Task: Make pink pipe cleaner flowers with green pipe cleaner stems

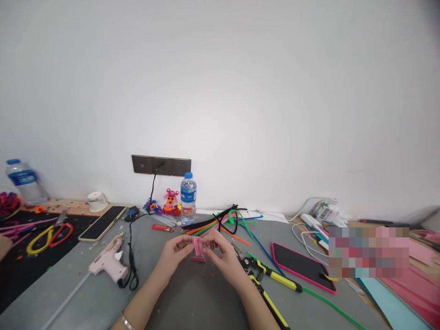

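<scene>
My left hand [174, 255] and my right hand [222, 255] meet at the middle of the grey mat. Between their fingertips is a small piece of folded pink pipe cleaner [197, 247], upright, with a wider flat bit at its lower end. The left thumb and fingers pinch its left side, while the right ones close on its right side. Just beyond the hands lies a bunch of loose pipe cleaners [206, 224] in black, orange, green and pink. Yellow-and-black pliers [280, 278] rest beside my right forearm.
A pink glue gun [109, 262] with its cord lies left, near a phone [103, 223] and scissors [51, 239]. A water bottle [188, 197] and small pipe-cleaner figures [170, 201] stand by the wall. Right is a pink-cased phone [302, 266]. Another person's hand [4, 246] shows far left.
</scene>
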`<action>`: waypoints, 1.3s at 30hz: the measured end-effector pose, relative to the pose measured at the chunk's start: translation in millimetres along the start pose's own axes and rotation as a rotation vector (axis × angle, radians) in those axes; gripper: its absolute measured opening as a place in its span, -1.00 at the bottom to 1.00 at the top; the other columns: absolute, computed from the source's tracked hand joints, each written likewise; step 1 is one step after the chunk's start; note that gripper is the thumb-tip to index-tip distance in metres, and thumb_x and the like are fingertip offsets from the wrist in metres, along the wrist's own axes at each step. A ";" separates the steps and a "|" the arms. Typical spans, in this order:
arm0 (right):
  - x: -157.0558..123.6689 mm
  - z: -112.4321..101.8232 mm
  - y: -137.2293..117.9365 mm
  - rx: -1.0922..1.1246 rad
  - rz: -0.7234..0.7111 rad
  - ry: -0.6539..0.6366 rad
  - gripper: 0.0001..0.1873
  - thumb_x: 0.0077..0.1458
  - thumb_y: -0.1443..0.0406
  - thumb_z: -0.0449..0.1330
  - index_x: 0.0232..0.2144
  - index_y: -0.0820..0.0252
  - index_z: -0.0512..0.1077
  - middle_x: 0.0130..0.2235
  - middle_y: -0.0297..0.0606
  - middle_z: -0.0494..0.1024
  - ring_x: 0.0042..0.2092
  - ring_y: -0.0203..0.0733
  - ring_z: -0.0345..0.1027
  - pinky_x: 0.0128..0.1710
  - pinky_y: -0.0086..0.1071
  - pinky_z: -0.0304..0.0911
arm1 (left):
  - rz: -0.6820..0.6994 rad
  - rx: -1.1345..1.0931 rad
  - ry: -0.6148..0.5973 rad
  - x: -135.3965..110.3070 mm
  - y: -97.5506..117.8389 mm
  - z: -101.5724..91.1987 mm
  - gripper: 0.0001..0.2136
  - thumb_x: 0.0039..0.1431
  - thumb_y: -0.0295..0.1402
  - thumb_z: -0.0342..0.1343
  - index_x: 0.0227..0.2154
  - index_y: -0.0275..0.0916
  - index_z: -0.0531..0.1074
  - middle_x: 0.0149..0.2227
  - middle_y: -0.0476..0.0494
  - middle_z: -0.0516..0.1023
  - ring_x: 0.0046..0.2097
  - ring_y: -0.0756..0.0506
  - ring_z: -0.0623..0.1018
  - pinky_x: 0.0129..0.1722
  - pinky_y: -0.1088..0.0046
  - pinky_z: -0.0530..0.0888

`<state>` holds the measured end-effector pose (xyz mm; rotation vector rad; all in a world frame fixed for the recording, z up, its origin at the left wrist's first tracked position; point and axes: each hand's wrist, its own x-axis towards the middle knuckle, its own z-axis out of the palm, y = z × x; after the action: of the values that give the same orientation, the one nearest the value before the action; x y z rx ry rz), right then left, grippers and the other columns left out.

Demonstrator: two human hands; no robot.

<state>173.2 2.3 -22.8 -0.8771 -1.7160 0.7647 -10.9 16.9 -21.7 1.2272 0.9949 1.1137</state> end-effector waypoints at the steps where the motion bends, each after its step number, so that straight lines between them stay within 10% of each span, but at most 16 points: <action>1: 0.0 -0.6 -0.6 0.002 0.004 -0.005 -0.88 0.14 0.27 0.21 -0.25 0.11 0.51 -0.36 -0.29 0.40 -0.30 -0.18 0.24 -0.29 -0.37 0.16 | 0.001 -0.008 -0.004 0.0 0.2 0.0 -0.66 -0.17 -0.11 0.37 -0.39 -0.26 0.62 -0.38 -0.15 0.67 -0.33 -0.14 0.58 -0.30 0.42 0.48; 39: -0.1 -1.8 2.4 0.062 -0.010 -0.054 -0.80 0.13 0.15 0.25 -0.24 0.13 0.49 -0.31 -0.27 0.46 -0.28 -0.19 0.27 -0.28 -0.38 0.20 | -0.021 -0.080 -0.085 2.5 -7.0 -1.9 -0.68 -0.17 -0.16 0.39 -0.35 -0.28 0.67 -0.34 -0.21 0.71 -0.30 -0.17 0.62 -0.26 0.43 0.48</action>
<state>175.4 3.6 -24.3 -0.8116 -1.7334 0.8366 -11.7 19.7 -28.8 1.1874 0.8886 1.0665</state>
